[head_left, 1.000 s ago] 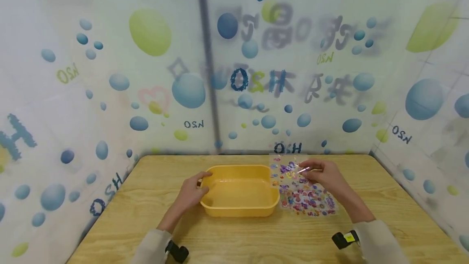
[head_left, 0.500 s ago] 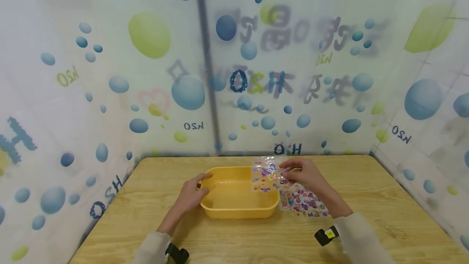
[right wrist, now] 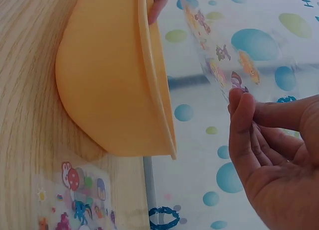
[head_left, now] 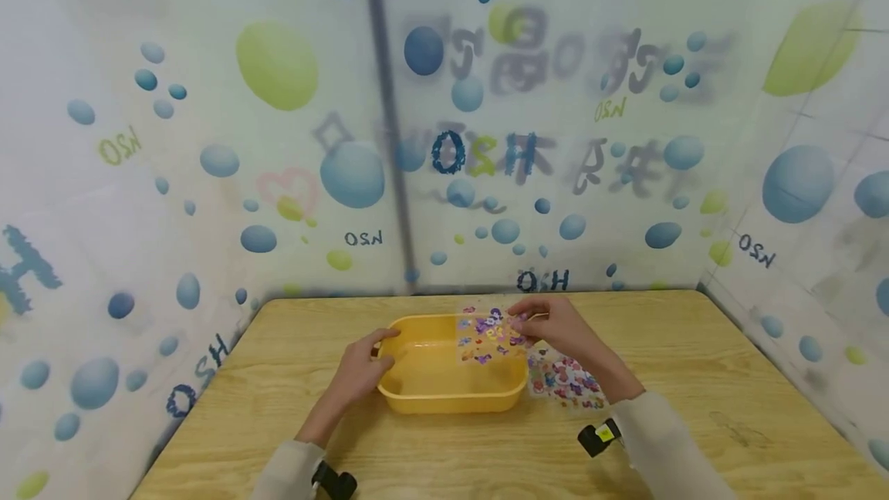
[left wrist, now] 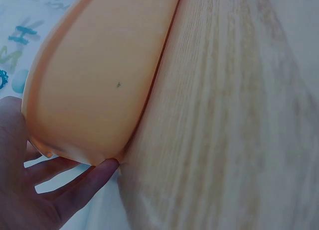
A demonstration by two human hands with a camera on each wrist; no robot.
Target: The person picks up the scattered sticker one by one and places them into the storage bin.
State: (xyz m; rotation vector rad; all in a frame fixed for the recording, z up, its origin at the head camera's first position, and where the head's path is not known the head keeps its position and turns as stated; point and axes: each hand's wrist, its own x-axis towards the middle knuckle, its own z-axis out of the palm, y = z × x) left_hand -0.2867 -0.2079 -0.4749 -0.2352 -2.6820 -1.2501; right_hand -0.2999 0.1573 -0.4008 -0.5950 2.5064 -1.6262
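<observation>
A yellow rectangular plastic basin (head_left: 451,405) stands on the wooden table. At its left end my left hand (head_left: 354,369) grips the rim; in the left wrist view the fingertips (left wrist: 107,168) press the outer wall. My right hand (head_left: 559,329) pinches the edge of a clear sticker sheet (head_left: 479,336), thumb against fingers. This sheet, printed with small colourful figures, is held up over the basin's right part. In the right wrist view it tilts above the basin's rim (right wrist: 149,65). Right of the basin lies a second clear sheet of stickers (head_left: 569,383), partly behind my right forearm.
The light wooden table (head_left: 451,454) carries the basin and stickers. A curtain (head_left: 590,199) with blue and green bubbles surrounds its back and sides. Each wrist wears a small black camera, such as the right one (head_left: 596,438).
My right hand has moved left with the pinched sticker sheet, from above the other stickers to over the basin. The left hand stays on the basin's rim.
</observation>
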